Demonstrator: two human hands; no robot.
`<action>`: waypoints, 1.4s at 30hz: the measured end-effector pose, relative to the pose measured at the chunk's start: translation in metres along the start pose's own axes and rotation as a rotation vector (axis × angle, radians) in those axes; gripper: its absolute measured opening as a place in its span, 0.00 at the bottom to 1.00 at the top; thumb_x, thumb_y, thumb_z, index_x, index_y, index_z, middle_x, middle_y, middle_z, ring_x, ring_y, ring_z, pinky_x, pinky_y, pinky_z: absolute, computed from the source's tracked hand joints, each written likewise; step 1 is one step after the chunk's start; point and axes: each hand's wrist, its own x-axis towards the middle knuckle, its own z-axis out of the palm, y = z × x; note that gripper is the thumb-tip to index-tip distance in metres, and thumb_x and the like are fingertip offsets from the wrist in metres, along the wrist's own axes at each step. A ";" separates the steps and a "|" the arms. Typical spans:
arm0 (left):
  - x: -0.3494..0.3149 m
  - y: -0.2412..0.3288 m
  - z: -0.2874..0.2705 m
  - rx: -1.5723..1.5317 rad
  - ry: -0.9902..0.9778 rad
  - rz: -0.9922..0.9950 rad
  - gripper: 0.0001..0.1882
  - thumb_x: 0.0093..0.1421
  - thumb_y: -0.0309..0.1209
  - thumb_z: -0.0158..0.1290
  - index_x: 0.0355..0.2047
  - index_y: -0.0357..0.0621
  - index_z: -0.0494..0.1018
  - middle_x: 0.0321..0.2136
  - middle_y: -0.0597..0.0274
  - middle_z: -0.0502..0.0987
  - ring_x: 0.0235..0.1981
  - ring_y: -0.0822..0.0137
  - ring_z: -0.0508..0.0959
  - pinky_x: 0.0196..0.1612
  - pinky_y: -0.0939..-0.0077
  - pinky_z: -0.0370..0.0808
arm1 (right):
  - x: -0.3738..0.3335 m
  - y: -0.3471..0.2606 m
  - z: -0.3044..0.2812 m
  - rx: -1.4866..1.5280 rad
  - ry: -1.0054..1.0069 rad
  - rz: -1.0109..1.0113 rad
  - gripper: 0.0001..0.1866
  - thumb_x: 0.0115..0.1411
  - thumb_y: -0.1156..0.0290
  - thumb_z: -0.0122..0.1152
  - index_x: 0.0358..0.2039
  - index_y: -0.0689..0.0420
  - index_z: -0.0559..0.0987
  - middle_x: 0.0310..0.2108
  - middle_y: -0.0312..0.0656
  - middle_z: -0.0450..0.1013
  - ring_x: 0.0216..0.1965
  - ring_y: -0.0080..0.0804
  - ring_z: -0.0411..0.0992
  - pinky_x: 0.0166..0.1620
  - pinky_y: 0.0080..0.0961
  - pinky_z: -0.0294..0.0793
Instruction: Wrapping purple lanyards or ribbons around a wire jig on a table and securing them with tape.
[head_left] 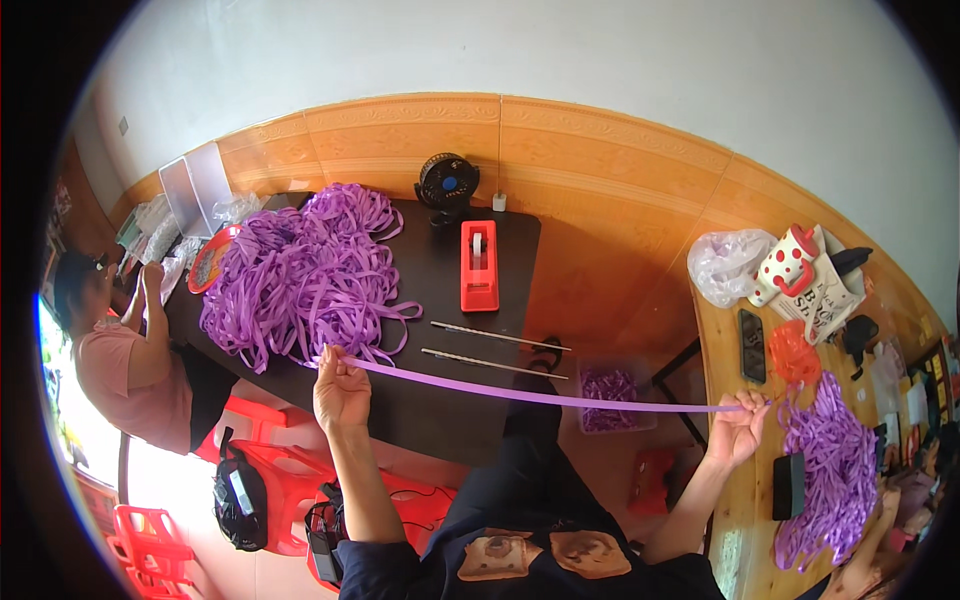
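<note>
One tangled heap (300,270) of glossy purple ribbon sprawls on the dark, flat bench (440,425) at left. Near it, the left hand (343,392) pinches one end of a narrow, smooth purple strip (540,397) (I count just one) stretched across toward the right. Beyond stand one round black fan (447,183) and one boxy red tape dispenser (479,270); two thin, straight rods (495,364) lie nearer. The right hand (737,432) pinches the strip's other end, near the grained wooden bench (722,340), where a second loopy purple pile (830,470) lies.
</note>
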 end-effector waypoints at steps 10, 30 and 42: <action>-0.003 -0.014 0.015 -0.013 0.096 -0.006 0.06 0.62 0.27 0.51 0.36 0.36 0.69 0.33 0.56 0.79 0.34 0.62 0.80 0.18 0.88 0.67 | -0.003 -0.006 -0.011 -0.033 0.016 0.003 0.06 0.63 0.69 0.54 0.37 0.57 0.72 0.30 0.33 0.66 0.33 0.25 0.62 0.37 0.23 0.60; 0.000 -0.031 0.016 0.008 0.116 0.035 0.05 0.59 0.20 0.52 0.35 0.31 0.71 0.33 0.51 0.77 0.38 0.55 0.79 0.38 0.77 0.80 | -0.012 -0.022 -0.034 -0.093 0.046 0.038 0.07 0.64 0.68 0.52 0.38 0.58 0.72 0.32 0.35 0.67 0.33 0.25 0.63 0.36 0.22 0.60; -0.002 -0.030 0.013 -0.079 0.031 0.025 0.09 0.59 0.17 0.50 0.41 0.35 0.71 0.36 0.51 0.76 0.40 0.56 0.78 0.35 0.80 0.78 | -0.012 -0.029 -0.048 -0.110 0.108 0.032 0.08 0.64 0.68 0.52 0.37 0.59 0.72 0.33 0.36 0.67 0.34 0.26 0.63 0.36 0.23 0.61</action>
